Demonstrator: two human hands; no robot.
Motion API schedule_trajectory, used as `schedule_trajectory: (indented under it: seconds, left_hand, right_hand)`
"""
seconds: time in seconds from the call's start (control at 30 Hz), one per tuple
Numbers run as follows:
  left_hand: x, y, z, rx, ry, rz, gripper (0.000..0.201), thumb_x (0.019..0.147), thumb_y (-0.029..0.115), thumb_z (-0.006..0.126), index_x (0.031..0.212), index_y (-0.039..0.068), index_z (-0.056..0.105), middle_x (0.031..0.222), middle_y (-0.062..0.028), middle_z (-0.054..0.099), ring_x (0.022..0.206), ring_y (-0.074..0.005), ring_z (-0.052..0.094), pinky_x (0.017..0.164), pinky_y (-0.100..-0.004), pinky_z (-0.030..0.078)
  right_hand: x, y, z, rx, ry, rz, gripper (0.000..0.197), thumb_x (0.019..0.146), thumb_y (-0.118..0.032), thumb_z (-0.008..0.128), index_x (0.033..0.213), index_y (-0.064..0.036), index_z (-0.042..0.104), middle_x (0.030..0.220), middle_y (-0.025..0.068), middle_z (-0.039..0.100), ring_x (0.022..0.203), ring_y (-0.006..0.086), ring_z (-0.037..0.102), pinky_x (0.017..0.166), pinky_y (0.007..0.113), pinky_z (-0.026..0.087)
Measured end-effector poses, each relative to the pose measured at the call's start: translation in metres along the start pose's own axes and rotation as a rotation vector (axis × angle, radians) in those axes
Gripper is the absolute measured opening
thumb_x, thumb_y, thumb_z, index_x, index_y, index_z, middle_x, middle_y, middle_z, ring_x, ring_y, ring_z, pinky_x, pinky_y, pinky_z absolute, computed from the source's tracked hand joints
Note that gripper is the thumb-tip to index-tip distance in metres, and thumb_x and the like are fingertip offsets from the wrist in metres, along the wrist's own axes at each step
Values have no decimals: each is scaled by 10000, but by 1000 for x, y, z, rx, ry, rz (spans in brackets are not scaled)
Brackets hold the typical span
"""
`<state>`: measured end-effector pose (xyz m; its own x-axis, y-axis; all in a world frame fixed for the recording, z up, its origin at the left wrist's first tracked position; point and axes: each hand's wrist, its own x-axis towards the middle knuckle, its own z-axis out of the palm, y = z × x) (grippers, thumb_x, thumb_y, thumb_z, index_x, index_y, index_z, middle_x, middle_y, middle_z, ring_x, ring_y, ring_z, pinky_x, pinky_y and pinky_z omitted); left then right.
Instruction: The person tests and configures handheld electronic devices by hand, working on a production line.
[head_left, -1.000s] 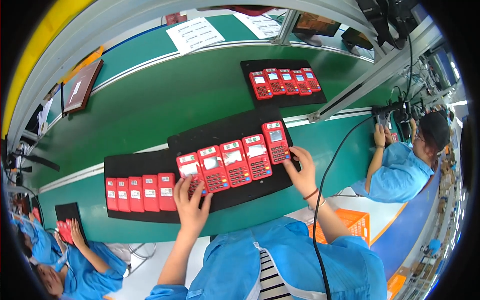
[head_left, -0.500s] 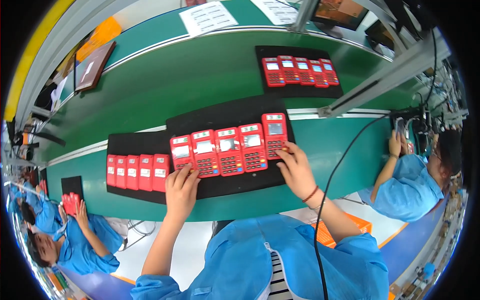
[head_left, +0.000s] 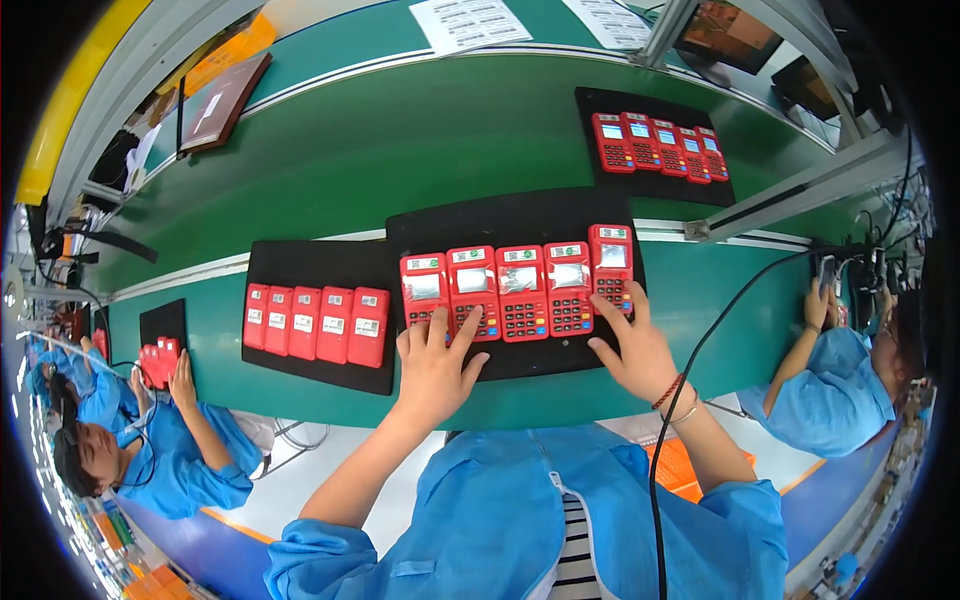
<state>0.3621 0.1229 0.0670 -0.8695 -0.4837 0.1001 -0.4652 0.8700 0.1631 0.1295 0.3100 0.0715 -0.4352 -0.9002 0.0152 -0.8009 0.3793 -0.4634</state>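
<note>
A row of several red card payment terminals lies face up on a black mat [head_left: 500, 208] in front of me. My left hand [head_left: 438, 365] is open, fingers spread, its index fingertip on the keypad of the second terminal [head_left: 474, 283] from the left. Its other fingers cover the lower keypad of the leftmost terminal [head_left: 424, 280]. At the other end, my right hand [head_left: 640, 350] is open with its fingers apart. Its index fingertip touches the keypad of the rightmost terminal [head_left: 611, 258], which sits slightly farther back. Neither hand grips anything.
Several red terminals [head_left: 335, 323] lie face down on a black mat at the left. More, with lit screens [head_left: 666, 145], rest on a far-right mat. A black cable [head_left: 705, 312] hangs by my right forearm. Co-workers in blue sit left [head_left: 185, 465] and right [head_left: 825, 370].
My left hand has moved right from the leftmost terminal to the second one, and its fingers have spread. My right hand stays at the rightmost terminal. The whole view has shifted.
</note>
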Motion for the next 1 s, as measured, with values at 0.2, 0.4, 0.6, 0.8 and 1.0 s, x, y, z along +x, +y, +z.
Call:
schedule_trajectory:
  seconds: [0.2, 0.4, 0.6, 0.8, 1.0]
  left_hand:
    - [6, 6, -6, -27, -77, 15, 640, 824, 386, 721, 1401, 231, 492, 1311, -248, 420, 1105, -385, 449, 949, -490, 340]
    - [10, 11, -9, -13, -97, -4, 646, 809, 388, 735, 1391, 237, 499, 1292, -242, 430, 1070, -366, 462, 914, -474, 353]
    - [17, 15, -12, 18, -164, -49, 627, 815, 371, 736, 1383, 232, 512, 1293, -258, 429, 1086, -380, 458, 924, -480, 352]
    - [20, 18, -12, -35, -162, -60, 648, 811, 367, 743, 1394, 220, 500, 1303, -282, 413, 1104, -420, 441, 918, -506, 346]
    - [15, 18, -14, 6, -169, -82, 656, 813, 344, 735, 1406, 200, 493, 1317, -298, 396, 1072, -420, 441, 946, -522, 334]
  right_hand:
    - [-2, -3, -1, -3, -40, 19, 578, 835, -231, 709, 1372, -207, 495, 1471, 289, 247, 988, 458, 635, 774, 450, 575]
    - [-2, -4, -3, 39, -54, 16, 580, 828, -233, 714, 1367, -213, 504, 1487, 281, 217, 1094, 475, 590, 853, 452, 555]
    - [4, -4, 2, -31, -73, 66, 620, 798, -269, 747, 1364, -265, 495, 1474, 295, 233, 1054, 474, 606, 765, 450, 579]
    - [1, -2, 3, 8, -78, 103, 618, 785, -255, 751, 1349, -284, 500, 1477, 298, 221, 1120, 479, 571, 820, 454, 573]
    - [2, 2, 16, 68, -26, 17, 663, 757, -199, 757, 1357, -297, 495, 1477, 326, 219, 919, 409, 648, 709, 436, 594]
